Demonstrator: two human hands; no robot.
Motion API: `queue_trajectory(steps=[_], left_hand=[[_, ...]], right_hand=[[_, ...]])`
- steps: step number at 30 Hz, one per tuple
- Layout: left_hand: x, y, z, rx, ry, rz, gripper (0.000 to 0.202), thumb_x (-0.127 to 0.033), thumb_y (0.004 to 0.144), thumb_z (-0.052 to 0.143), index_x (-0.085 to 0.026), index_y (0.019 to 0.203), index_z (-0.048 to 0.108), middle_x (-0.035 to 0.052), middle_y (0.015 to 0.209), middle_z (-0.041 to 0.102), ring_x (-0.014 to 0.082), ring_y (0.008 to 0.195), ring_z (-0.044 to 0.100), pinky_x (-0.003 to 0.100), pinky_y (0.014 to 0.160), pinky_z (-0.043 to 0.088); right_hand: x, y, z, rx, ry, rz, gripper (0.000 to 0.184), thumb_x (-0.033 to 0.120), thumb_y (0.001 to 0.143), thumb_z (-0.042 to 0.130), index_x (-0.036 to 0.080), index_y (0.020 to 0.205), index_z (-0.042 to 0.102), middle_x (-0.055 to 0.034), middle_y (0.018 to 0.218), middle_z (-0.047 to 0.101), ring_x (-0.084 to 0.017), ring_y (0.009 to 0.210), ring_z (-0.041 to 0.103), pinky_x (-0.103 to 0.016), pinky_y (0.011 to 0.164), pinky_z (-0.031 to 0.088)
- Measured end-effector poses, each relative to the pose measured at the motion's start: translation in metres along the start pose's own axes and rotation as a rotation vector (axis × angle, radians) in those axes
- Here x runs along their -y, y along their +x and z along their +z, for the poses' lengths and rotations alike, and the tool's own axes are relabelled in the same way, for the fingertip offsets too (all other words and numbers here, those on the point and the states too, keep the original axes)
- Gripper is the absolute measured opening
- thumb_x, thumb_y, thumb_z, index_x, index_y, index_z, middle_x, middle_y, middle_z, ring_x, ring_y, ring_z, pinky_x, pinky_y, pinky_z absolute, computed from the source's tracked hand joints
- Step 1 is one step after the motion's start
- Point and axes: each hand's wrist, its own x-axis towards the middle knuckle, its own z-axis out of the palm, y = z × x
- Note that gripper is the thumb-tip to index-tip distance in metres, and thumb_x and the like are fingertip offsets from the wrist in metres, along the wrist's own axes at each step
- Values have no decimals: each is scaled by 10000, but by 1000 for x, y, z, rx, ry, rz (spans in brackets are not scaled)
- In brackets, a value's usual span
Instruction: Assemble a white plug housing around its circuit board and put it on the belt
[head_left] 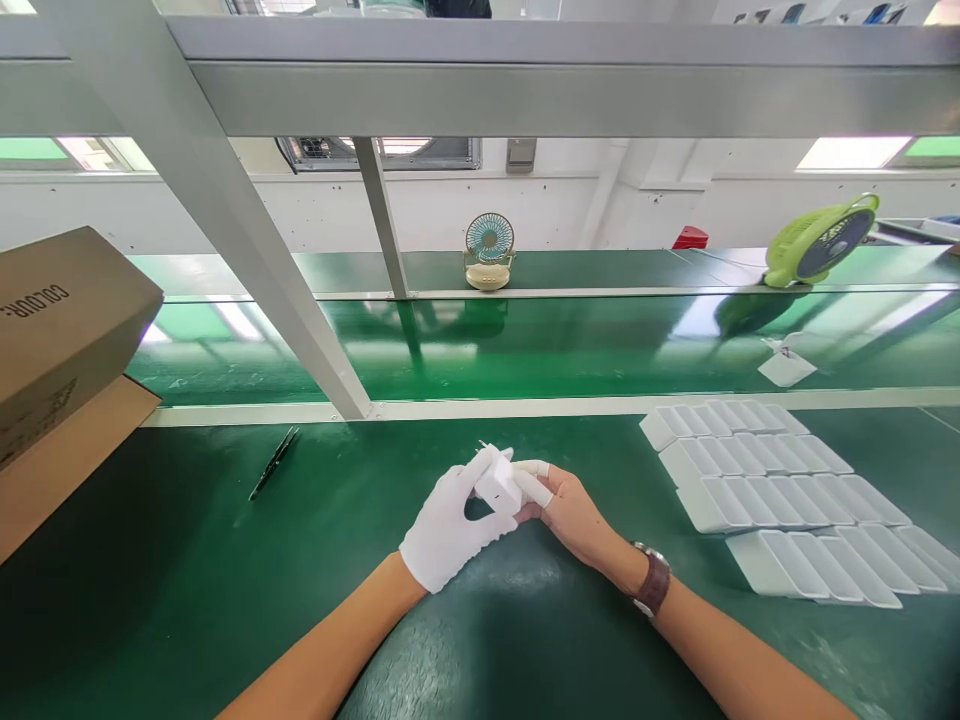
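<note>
Both my hands meet over the green table [187, 590] around a small white charger plug [499, 485] whose metal prongs point up and left. My left hand [450, 525], in a white glove, pinches the plug from the left. My right hand [566, 510] is bare apart from white finger cots on the fingertips and grips the plug from the right. A brown watch sits on my right wrist.
Rows of several white chargers [772, 490] lie at the right. Black tweezers [274, 462] lie at the left. A cardboard box [60, 340] stands at the far left. A slanted metal frame post [247, 270], a small beige fan [489, 255] and a green fan [821, 240] are behind.
</note>
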Motion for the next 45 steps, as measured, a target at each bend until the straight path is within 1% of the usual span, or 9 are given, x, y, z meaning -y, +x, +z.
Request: queue_trajectory(steps=[12,21,23,26,29,32,35,39,45], left_hand=[[3,0,5,-40,-113,14,666,-363,854,740,-315,1472,495,48,1320,658,217,1045,658,413,957,558],[6,3,-7,-50,84,-30,536,-415,958,560,-239,1463,534,94,1320,679,278,1190,645,450,1037,507],[4,7,-10,-14,116,-77,577,-446,946,576,-244,1483,509,91,1339,673,280,1209,640,444,1052,493],[-5,11,-14,52,169,-132,600,-494,915,608,-269,1464,519,60,1350,675,279,1217,642,416,1044,493],[-11,14,-17,68,210,-215,597,-558,871,631,-259,1384,566,36,1262,726,286,1129,686,391,958,529],[-13,16,-19,29,279,-302,614,-620,827,656,-263,1321,579,22,1208,742,291,1071,696,377,883,539],[-14,19,-21,-30,330,-356,608,-638,805,677,-268,1277,577,18,1192,736,287,1050,692,372,854,534],[-15,23,-26,-94,362,-409,607,-638,788,681,-252,1240,559,38,1160,732,301,1032,693,386,820,538],[-14,30,-33,-97,464,-311,595,-623,816,627,-218,1252,613,110,1275,688,360,1145,661,480,961,517]], right_hand=[[2,-1,2,54,-14,44,421,556,995,591,195,1185,696,-56,898,757,-225,773,751,-397,719,657],[-2,-2,9,-7,-172,-199,358,495,970,646,227,1202,697,-84,1123,740,-237,960,744,-428,863,639],[-1,-4,8,-28,-288,-314,276,415,957,678,251,1174,718,-80,1241,706,-245,1136,687,-420,986,584],[4,-5,-2,44,-755,-562,276,286,1010,581,256,1265,683,-85,1361,651,-236,1273,600,-406,1087,505],[8,-4,-17,162,-1246,-706,293,248,1039,509,217,1288,659,-112,1273,687,-242,1194,627,-402,1042,512],[11,0,-29,249,-1516,-758,252,254,1044,499,200,1200,689,-103,1097,726,-238,1063,653,-395,991,515],[11,5,-35,212,-1635,-797,277,280,1069,454,170,1162,690,-133,1170,704,-247,1117,634,-410,1049,476],[7,10,-36,97,-1658,-784,422,365,1103,378,83,1330,595,-192,1392,598,-288,1334,523,-433,1183,353],[-2,14,-38,47,-1664,-748,476,439,1093,418,67,1329,599,-187,1338,639,-296,1337,537,-429,1173,361]])
